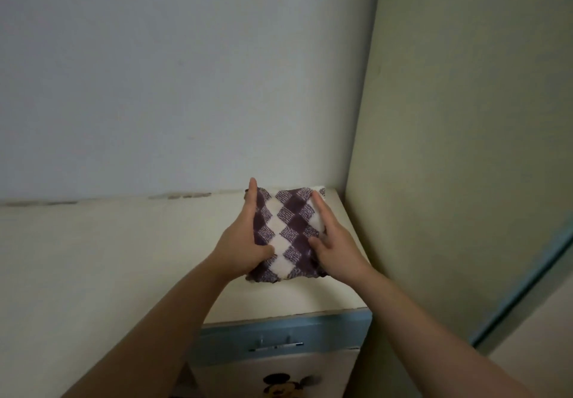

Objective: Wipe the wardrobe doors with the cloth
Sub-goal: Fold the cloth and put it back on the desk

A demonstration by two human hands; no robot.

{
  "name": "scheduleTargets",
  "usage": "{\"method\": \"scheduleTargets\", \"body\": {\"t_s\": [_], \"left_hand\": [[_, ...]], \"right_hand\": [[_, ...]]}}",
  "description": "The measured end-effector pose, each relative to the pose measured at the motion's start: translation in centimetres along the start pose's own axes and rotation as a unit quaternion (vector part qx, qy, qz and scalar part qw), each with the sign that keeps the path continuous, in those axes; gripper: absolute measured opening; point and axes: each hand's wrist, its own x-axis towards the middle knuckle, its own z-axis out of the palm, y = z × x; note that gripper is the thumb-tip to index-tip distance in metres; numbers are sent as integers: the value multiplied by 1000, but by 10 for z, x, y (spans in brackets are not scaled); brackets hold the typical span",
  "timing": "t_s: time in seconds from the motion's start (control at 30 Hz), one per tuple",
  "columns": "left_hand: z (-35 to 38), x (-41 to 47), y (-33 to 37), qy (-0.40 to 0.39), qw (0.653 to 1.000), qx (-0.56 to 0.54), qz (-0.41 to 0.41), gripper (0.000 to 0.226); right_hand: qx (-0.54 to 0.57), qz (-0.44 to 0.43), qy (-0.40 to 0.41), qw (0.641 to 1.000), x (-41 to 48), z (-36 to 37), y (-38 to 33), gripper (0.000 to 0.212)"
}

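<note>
A folded purple-and-white checked cloth lies on the cream top of a low cabinet, near its back right corner. My left hand clasps the cloth's left side, thumb on top and fingers along the edge. My right hand presses on the cloth's right side, fingers spread over it. A tall cream panel, perhaps the wardrobe's side or door, rises at the right with a blue edge.
The cabinet's front has a blue band with a metal handle and a cartoon mouse sticker below. A pale wall stands behind the cabinet top. The cabinet sits tight against the tall panel.
</note>
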Motion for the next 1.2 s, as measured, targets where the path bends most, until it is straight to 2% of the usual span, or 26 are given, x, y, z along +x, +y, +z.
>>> {"method": "scheduleTargets", "body": {"t_s": [0.2,0.43,0.6,0.7,0.77,0.87,1.0,1.13,1.2], "left_hand": [[15,44,-77,-48,996,-11,-69,113],[41,78,-134,-70,991,-10,-114,106],[53,91,-146,-88,982,96,-134,94],[58,91,-147,-96,969,149,-169,79],[59,90,-146,-80,964,183,-176,76],[61,89,-149,-48,963,236,-119,68],[65,85,-153,-34,962,260,-79,53],[74,75,-166,-20,918,394,-45,49],[75,68,-170,-34,905,419,-71,49]], "right_hand": [[-119,98,-24,988,33,44,44,78],[-96,168,-54,980,56,67,95,79],[-119,176,-63,975,59,73,112,74],[-185,207,-63,959,60,75,113,56],[-251,208,-60,943,58,79,111,43],[-302,190,-32,934,50,90,111,31],[-352,182,-16,918,41,97,116,35],[-380,129,2,916,36,99,123,32],[-399,102,22,911,31,101,124,34]]}}
